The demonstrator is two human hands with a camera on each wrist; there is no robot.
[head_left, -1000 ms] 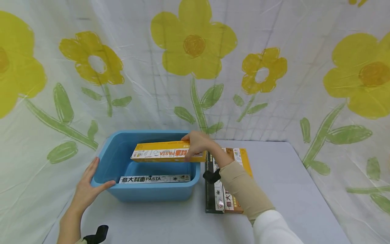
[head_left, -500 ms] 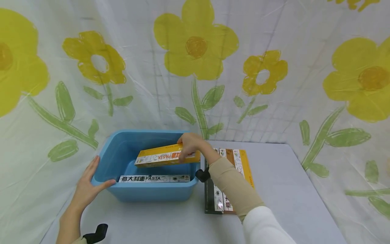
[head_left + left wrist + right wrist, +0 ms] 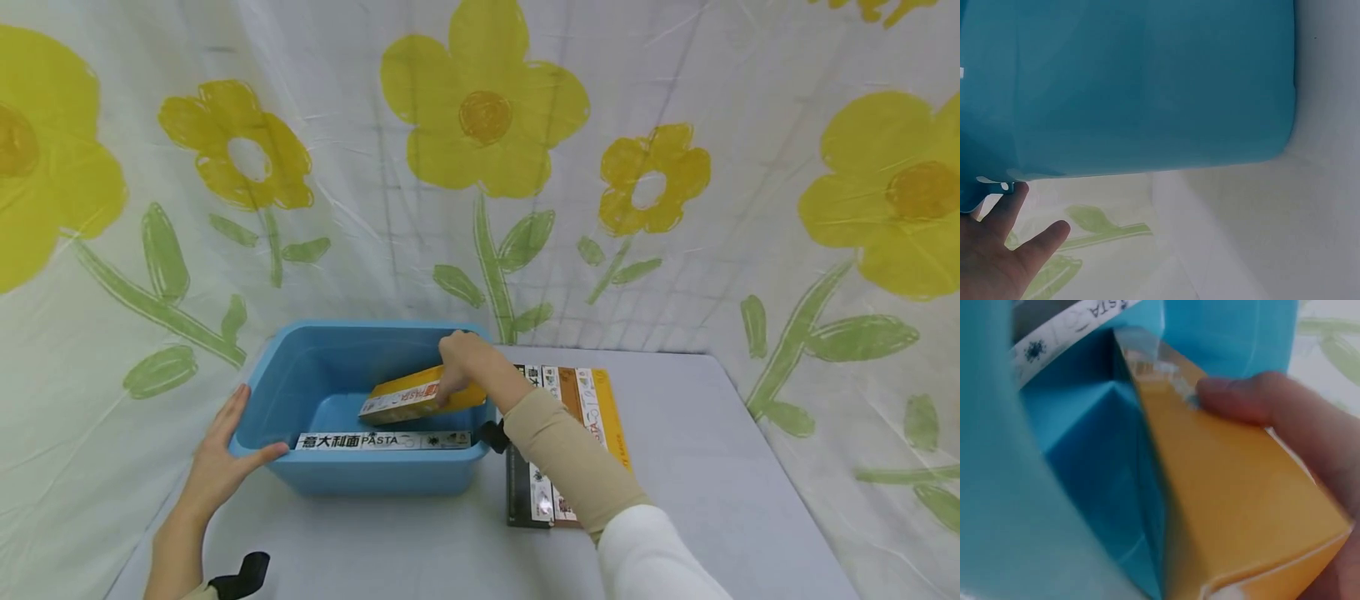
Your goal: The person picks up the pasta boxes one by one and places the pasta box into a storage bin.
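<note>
My right hand grips a yellow pasta box near its right end, inside the blue tub. The box tilts, its left end lower. In the right wrist view, the thumb presses on the yellow box; the other fingers are mostly hidden behind it. A second pasta box, white-sided with black lettering, lies along the tub's front wall. My left hand rests at the tub's left front corner, thumb and fingers spread. The left wrist view shows its fingertips against the underside of the rim.
Right of the tub, several pasta boxes in black, brown and yellow lie side by side on the pale table, partly hidden by my right forearm. A flowered cloth hangs behind the table.
The yellow pasta box has gone lower into the tub and slightly right, tilting more, with my right hand holding it. My left hand keeps its place on the tub's rim.
</note>
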